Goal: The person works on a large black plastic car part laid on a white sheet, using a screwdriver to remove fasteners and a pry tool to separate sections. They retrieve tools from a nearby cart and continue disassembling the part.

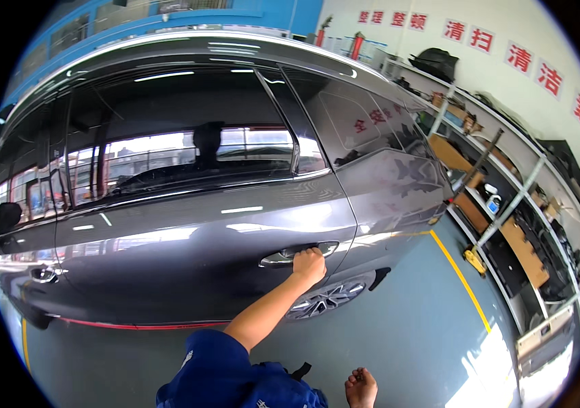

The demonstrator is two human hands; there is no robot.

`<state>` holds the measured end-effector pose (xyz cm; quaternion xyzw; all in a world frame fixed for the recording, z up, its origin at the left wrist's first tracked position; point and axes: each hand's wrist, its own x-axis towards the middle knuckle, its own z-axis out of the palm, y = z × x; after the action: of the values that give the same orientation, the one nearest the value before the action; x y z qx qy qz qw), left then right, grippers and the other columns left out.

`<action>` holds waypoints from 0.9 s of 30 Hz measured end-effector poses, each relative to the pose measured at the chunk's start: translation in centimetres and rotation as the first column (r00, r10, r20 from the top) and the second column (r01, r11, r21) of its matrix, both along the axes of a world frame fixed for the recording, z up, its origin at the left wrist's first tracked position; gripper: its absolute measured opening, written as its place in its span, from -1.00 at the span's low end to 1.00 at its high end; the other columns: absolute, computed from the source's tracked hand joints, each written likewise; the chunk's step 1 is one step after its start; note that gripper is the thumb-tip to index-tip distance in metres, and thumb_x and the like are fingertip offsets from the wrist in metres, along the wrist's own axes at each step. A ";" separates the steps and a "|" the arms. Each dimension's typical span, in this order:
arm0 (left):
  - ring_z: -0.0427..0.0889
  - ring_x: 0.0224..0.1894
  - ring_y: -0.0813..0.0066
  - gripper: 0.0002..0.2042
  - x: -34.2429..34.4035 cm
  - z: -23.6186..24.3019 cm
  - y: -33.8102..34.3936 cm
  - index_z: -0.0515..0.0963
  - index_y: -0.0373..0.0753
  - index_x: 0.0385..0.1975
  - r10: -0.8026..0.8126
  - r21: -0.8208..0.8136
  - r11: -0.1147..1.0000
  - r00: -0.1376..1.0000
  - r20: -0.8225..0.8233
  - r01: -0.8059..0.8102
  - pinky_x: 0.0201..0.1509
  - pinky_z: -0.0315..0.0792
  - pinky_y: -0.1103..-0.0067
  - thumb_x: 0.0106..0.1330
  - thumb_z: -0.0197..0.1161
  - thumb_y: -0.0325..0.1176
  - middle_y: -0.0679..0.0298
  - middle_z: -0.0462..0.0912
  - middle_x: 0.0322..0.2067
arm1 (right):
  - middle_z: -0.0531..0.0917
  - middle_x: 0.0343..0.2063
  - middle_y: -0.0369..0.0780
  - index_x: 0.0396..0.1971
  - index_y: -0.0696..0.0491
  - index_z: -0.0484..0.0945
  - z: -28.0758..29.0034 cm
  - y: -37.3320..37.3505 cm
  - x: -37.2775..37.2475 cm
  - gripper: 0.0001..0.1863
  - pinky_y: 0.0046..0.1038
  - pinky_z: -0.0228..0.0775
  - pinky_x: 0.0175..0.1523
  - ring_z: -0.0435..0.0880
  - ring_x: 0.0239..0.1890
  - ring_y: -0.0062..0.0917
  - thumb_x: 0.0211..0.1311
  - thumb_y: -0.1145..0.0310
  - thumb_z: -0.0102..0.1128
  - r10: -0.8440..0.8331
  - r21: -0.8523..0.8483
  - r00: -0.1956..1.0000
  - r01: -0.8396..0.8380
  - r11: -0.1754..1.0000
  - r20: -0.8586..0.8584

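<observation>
A dark grey car [167, 255] fills the left and middle of the view, its side toward me. My left hand [310, 264] is closed round the chrome-trimmed door handle [278, 258] of the rear door, knuckles facing up. The handle's rear part is partly covered by my fingers. That door sits flush with the body panels around it. Low at the bottom edge, my right hand [361, 387] hangs away from the car with its fingers curled in, and nothing shows in it.
Behind the car's tail, metal shelving [528, 187] holds car parts, cardboard and bottles. A yellow tool [474, 261] lies on the floor beside it. A yellow line [460, 280] crosses the grey-green floor. The rear wheel [327, 299] shows below my left hand.
</observation>
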<state>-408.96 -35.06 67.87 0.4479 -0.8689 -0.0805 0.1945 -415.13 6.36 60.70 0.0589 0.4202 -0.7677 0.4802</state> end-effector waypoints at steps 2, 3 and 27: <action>0.75 -0.24 0.04 -0.55 -2.6 -0.1 -0.3 0.59 -0.34 -0.24 0.149 0.155 0.977 0.989 -0.017 -0.145 -0.09 0.60 0.23 0.17 0.36 0.00 -0.01 0.72 -0.29 | 0.59 -0.37 -0.24 -0.24 0.09 0.59 -0.7 1.1 -5.2 -0.76 -0.47 0.28 -0.29 0.44 -0.39 -0.49 0.47 0.25 0.03 0.000 -0.001 1.000 0.000 1.000 -0.006; 0.75 -0.23 0.05 -0.53 -3.9 0.1 0.0 0.59 -0.34 -0.23 0.163 0.124 0.979 0.987 -0.001 -0.162 -0.09 0.60 0.23 0.17 0.37 0.02 -0.01 0.73 -0.29 | 0.60 -0.34 -0.22 -0.23 0.10 0.59 -1.7 1.6 -8.5 -0.76 -0.44 0.31 -0.25 0.46 -0.36 -0.46 0.46 0.24 0.06 0.045 -0.013 0.999 -0.045 0.999 0.011; 0.50 0.26 -0.01 -0.56 6.7 11.1 65.8 0.60 -0.29 -0.01 0.943 0.083 0.331 0.331 -0.015 -0.940 0.33 0.41 0.32 0.03 0.25 -0.65 0.03 0.60 0.14 | 0.66 -0.37 -0.17 -0.16 0.18 0.57 -6.6 -2.8 -30.5 -0.83 -0.44 0.49 -0.30 0.64 -0.38 -0.41 0.42 0.39 0.14 0.963 0.120 0.268 -0.957 0.265 0.011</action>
<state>-402.31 30.74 78.97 0.8703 -0.4417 0.0076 0.2180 -445.67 3.60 54.08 -0.2068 0.4240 -0.3003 0.8290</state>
